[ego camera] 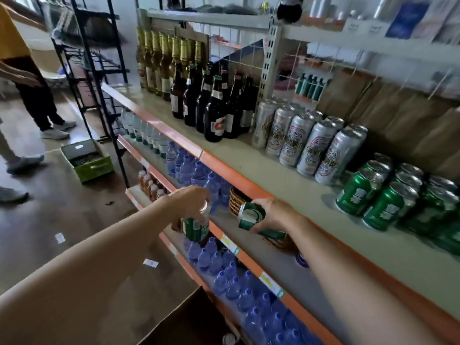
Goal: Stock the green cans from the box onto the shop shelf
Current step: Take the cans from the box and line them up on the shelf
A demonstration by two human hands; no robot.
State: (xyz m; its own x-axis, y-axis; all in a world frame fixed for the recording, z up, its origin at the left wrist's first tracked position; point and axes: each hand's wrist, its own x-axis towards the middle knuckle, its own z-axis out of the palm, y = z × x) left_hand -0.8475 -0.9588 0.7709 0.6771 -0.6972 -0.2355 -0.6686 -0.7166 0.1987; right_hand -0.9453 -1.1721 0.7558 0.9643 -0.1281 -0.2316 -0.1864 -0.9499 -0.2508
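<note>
My left fingers (202, 195) clamp a green can (195, 226) upright by its top. My right fingers (258, 202) wrap a second can (250, 217), tipped sideways. Both sit below the shelf (273, 175) edge, likely bound for the stocked row (388, 197).

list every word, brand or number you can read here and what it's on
"雪花", it seems, in white on the shelved green cans.
Silver cans: characters on a dark band, too blurred to read.
Dark bottles: red and white labels, unreadable.
Shelf price tags: too blurred.
Held green cans: print blurred.
</note>
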